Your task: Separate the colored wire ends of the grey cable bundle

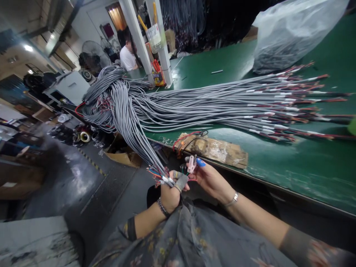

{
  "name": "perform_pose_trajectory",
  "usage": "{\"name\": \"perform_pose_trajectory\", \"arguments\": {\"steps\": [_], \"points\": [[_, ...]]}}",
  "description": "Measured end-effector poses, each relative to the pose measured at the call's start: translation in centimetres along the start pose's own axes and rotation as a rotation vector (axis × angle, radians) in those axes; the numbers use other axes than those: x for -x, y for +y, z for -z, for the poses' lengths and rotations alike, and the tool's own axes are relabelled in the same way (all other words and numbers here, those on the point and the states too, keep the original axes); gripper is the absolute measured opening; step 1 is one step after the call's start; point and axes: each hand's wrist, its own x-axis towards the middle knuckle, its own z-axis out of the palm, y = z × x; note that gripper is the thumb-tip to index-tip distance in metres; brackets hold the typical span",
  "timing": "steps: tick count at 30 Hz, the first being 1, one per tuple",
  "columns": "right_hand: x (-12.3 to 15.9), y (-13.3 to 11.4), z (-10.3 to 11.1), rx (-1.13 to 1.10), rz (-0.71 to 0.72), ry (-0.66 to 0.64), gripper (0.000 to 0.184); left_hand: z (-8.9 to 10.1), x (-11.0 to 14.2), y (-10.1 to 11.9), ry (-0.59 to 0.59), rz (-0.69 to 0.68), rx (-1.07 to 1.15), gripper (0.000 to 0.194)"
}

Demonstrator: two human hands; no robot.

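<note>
My left hand, with grey wraps on its fingers, is closed round the ends of several grey cables. Thin coloured wires fan out from the cable ends beside it. To its right, my right hand pinches a small pale pink clip-like tool, close to thin red and green wires by the left fingers. One right fingertip wears a blue cover. A large bundle of grey cables lies along the green table, bare coloured wire ends towards the right; the held cables hang from its left end.
A worn wooden block with a red and black cord lies at the table's near edge. A translucent plastic bag stands at the back right. Behind a white post is a person. A cardboard box sits on the floor.
</note>
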Motion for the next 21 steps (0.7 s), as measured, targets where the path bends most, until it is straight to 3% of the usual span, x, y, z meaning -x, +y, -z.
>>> {"name": "perform_pose_trajectory", "arguments": {"steps": [4,10,12,16,21], "points": [[-0.1,0.2,0.0,0.096,0.060,0.028,0.044,-0.3,-0.1,0.4,0.028,0.003,-0.012,0.037],[0.1,0.0,0.4,0.560,0.362,0.207,0.056,-0.4,-0.3,0.6,0.020,0.028,-0.031,0.038],[-0.1,0.1,0.4,0.508,0.315,0.156,0.057,-0.4,-0.3,0.7,0.020,0.030,-0.041,0.038],[-0.6,0.9,0.2,0.202,0.141,-0.016,0.054,-0.6,-0.4,0.9,0.033,0.034,-0.056,0.039],[-0.9,1.5,0.5,-0.018,0.073,-0.052,0.044,-0.7,-0.3,0.8,0.046,0.043,-0.065,0.040]]}}
